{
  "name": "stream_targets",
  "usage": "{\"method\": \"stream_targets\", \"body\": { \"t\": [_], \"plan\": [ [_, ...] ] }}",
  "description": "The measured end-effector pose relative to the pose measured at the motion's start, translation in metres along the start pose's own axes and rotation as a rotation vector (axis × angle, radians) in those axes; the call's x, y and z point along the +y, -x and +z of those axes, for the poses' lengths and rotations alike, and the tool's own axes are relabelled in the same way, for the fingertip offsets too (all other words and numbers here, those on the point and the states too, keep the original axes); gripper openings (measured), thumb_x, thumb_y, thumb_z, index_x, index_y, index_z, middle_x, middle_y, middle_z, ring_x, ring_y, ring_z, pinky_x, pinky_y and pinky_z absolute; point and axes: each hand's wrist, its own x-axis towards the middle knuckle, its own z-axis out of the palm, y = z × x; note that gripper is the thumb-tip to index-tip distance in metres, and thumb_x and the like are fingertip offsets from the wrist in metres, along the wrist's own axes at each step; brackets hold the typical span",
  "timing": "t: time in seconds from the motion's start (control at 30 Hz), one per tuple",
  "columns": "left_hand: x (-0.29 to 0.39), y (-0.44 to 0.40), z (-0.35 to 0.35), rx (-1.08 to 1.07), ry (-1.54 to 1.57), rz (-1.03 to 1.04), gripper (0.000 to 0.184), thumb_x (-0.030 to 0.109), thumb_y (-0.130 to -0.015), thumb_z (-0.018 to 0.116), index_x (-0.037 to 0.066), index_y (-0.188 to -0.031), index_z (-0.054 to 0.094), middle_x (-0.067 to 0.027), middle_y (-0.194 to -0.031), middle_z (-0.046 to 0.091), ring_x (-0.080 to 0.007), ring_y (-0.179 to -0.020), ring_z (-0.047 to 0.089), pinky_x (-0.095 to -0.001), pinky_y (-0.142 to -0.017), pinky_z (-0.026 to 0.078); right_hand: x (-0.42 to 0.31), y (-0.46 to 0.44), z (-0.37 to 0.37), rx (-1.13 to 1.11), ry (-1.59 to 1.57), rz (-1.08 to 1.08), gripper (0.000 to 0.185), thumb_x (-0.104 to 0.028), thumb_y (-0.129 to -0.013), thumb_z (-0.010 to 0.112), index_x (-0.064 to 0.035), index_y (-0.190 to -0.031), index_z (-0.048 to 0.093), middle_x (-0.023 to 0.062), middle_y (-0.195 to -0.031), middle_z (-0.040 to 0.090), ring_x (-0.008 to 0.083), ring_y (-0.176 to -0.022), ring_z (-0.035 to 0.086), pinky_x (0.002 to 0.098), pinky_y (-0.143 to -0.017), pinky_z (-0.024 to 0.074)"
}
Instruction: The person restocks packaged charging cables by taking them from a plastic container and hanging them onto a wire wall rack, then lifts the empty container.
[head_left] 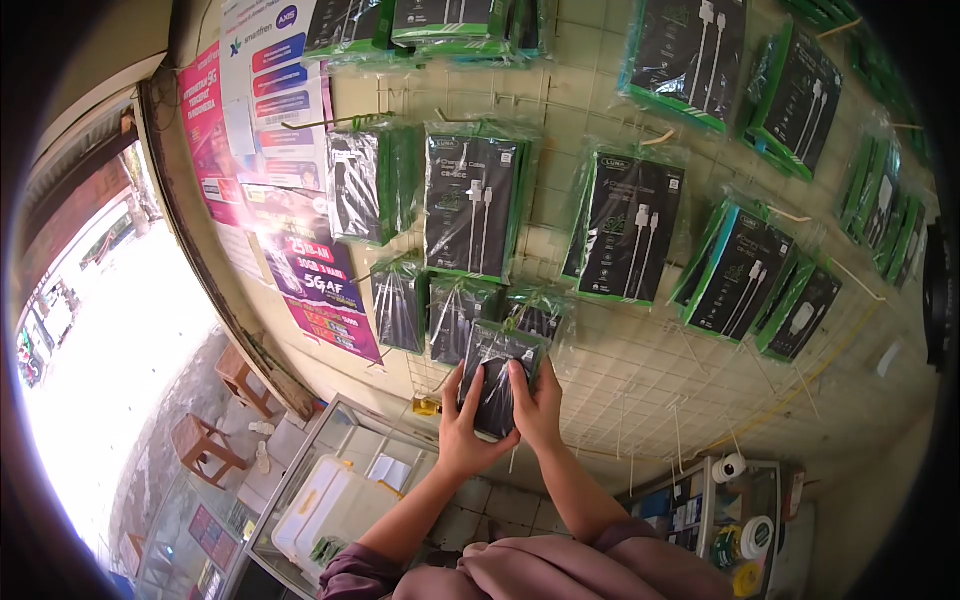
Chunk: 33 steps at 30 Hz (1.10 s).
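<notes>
A dark packet in a clear plastic sleeve [494,400] is held upright between my two hands, low in front of the wire rack. My left hand [470,425] grips its left side, and my right hand [535,405] grips its right side, with fingers on its front face. Just behind its top edge hang small green-edged packets [458,318] on hooks. Above them hangs a black charging cable pack [470,205]. Another black cable pack [630,225] hangs to the right. Whether the held packet touches a hook cannot be made out.
The wire grid [640,385] covers the wall, with several bare hooks below the packs. Posters [320,270] hang at the left beside a bright doorway. A glass case with a plastic box [335,510] stands lower left, and a shelf [715,500] lower right.
</notes>
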Motion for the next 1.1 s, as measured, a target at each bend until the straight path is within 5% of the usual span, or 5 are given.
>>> {"method": "stream_targets", "body": {
  "t": [0.2, 0.33, 0.5, 0.6, 1.1],
  "plan": [
    [-0.007, -0.016, 0.041, -0.001, -0.048, -0.025, 0.104, 0.031, -0.063, 0.088, 0.006, -0.15, 0.038, -0.0295, -0.146, 0.032, -0.048, -0.133, 0.04, -0.0528, -0.104, 0.043, 0.014, -0.022, -0.016, 0.133, 0.193, -0.013, 0.037, -0.02, -0.093, 0.071, -0.0002, -0.119, 0.056, 0.0112, -0.085, 0.069, 0.0187, -0.072, 0.065, 0.0325, -0.068, 0.0512],
    [-0.02, -0.028, 0.067, 0.029, -0.065, 0.003, 0.103, 0.031, -0.065, 0.088, 0.008, -0.151, 0.037, -0.0308, -0.146, 0.032, -0.049, -0.133, 0.039, -0.0537, -0.105, 0.041, 0.033, -0.038, -0.031, 0.173, 0.378, -0.146, 0.047, -0.016, -0.091, 0.073, -0.001, -0.129, 0.05, 0.0085, -0.102, 0.064, 0.0134, -0.088, 0.062, 0.0252, -0.064, 0.0513],
    [-0.029, -0.027, 0.077, -0.006, -0.169, -0.016, 0.088, 0.026, -0.074, 0.08, 0.014, -0.151, 0.039, -0.0263, -0.149, 0.032, -0.0466, -0.131, 0.04, -0.0519, -0.105, 0.04, 0.035, -0.036, -0.032, 0.219, 0.575, -0.276, 0.072, -0.013, -0.082, 0.078, -0.0019, -0.141, 0.038, 0.0196, -0.143, 0.038, 0.0323, -0.128, 0.044, 0.041, -0.097, 0.0422],
    [-0.025, -0.003, 0.056, -0.028, -0.105, -0.082, 0.078, 0.02, -0.076, 0.077, 0.014, -0.147, 0.045, -0.0204, -0.149, 0.036, -0.0433, -0.128, 0.043, -0.0491, -0.104, 0.042, 0.023, -0.009, -0.021, 0.229, 0.794, -0.405, 0.065, -0.014, -0.085, 0.073, -0.0003, -0.14, 0.04, 0.0258, -0.145, 0.033, 0.0413, -0.133, 0.035, 0.0527, -0.106, 0.0301],
    [-0.084, 0.329, -0.173, 0.373, -0.575, -0.881, 0.038, 0.005, -0.083, 0.066, 0.006, -0.12, 0.059, -0.0171, -0.123, 0.056, -0.038, -0.111, 0.055, -0.0451, -0.095, 0.047, 0.083, 0.276, 0.172, -0.979, 0.353, -0.196, 0.038, -0.009, -0.082, 0.067, -0.0104, -0.119, 0.059, 0.0229, -0.14, 0.04, 0.0422, -0.132, 0.039, 0.0578, -0.113, 0.0268]
  ]
}}
